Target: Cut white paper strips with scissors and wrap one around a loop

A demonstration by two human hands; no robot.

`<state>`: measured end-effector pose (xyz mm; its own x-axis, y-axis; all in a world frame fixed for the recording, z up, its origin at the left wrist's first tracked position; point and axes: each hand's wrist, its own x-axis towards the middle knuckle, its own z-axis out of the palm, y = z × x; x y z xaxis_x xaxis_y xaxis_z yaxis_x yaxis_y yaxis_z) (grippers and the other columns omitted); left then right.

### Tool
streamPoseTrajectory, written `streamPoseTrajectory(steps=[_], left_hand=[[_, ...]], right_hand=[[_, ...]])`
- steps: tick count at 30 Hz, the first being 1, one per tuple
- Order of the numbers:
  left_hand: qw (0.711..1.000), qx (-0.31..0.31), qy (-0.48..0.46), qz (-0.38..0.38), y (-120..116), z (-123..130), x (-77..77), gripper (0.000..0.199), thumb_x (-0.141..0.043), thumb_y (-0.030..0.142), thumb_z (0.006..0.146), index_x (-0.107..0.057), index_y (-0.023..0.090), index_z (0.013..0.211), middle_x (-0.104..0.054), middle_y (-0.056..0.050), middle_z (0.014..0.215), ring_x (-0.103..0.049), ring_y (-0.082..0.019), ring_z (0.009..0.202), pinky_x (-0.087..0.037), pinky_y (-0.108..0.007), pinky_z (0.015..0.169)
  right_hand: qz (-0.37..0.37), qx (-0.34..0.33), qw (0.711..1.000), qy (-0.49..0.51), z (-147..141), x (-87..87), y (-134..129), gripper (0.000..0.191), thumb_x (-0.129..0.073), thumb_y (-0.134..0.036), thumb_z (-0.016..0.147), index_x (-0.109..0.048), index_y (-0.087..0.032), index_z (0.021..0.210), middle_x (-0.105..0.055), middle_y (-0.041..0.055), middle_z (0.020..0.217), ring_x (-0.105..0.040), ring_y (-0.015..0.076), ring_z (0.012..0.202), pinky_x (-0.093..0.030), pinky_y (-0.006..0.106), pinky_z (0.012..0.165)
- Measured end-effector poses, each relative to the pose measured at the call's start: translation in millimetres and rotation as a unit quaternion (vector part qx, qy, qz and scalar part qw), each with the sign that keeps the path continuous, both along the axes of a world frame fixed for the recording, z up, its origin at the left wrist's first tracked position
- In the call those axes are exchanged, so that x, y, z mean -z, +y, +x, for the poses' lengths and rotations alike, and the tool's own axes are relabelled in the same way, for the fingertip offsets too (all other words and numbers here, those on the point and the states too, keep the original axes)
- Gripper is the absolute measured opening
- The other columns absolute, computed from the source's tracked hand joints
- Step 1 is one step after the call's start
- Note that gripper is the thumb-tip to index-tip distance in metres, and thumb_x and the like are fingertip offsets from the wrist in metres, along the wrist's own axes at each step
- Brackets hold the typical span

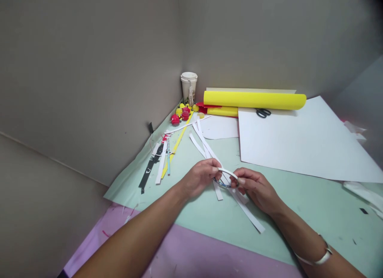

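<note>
Between my two hands is a thin white strip (228, 172), bowed upward. A dark bluish curved piece (223, 185) spans just under it, and together they form a narrow loop. My left hand (204, 175) pinches the loop's left end. At the right end, my right hand (254, 187) has its thumb and fingers closed on the strip. Whether the two pieces are joined is hidden by the fingertips. Several long white paper strips (251, 218) lie crossed on the pale green sheet beneath and behind my hands.
A large white sheet (284, 146) bears black scissors (263, 113) and a yellow roll (254, 100). At the back corner stand a white cup (189, 86) and red and yellow balls (175, 119). Black, white and yellow strips (178, 144) lie at the left.
</note>
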<state>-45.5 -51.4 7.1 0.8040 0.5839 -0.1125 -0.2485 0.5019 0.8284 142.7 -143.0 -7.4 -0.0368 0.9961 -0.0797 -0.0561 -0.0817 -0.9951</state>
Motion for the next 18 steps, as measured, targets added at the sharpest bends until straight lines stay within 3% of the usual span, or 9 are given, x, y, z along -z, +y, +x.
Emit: streamPoseTrajectory(steps=[5,12,18], left_hand=[[1.0,-0.014,-0.013,-0.021,2.2,-0.6,-0.7,0.015,-0.063,0.024,0.065,-0.061,0.014,0.077,-0.049,-0.002,0.062,-0.048,-0.015,0.067,-0.033,-0.028,0.07],[1.0,0.004,0.003,0.029,1.0,0.0,3.6,0.014,-0.062,0.025,0.069,-0.06,0.014,0.077,-0.055,-0.004,0.068,-0.049,-0.016,0.069,-0.034,-0.029,0.072],[1.0,0.012,-0.003,0.022,0.5,-0.4,3.4,0.011,-0.061,0.023,0.068,-0.059,0.014,0.074,-0.054,-0.003,0.066,-0.049,-0.015,0.068,-0.034,-0.029,0.071]], right_hand=[[0.004,0.008,1.0,0.008,0.7,-0.3,0.3,0.013,-0.064,-0.033,0.081,-0.071,-0.022,0.083,-0.065,0.0039,0.079,-0.05,0.0161,0.068,-0.039,0.029,0.062],[0.017,0.003,1.0,-0.002,1.6,0.5,0.8,0.015,-0.065,-0.034,0.079,-0.07,-0.021,0.076,-0.061,0.0026,0.071,-0.048,0.0157,0.063,-0.037,0.029,0.06],[0.024,-0.005,1.0,-0.012,2.9,1.8,0.0,0.016,-0.064,-0.035,0.082,-0.069,-0.021,0.077,-0.058,0.0014,0.071,-0.046,0.015,0.063,-0.036,0.029,0.061]])
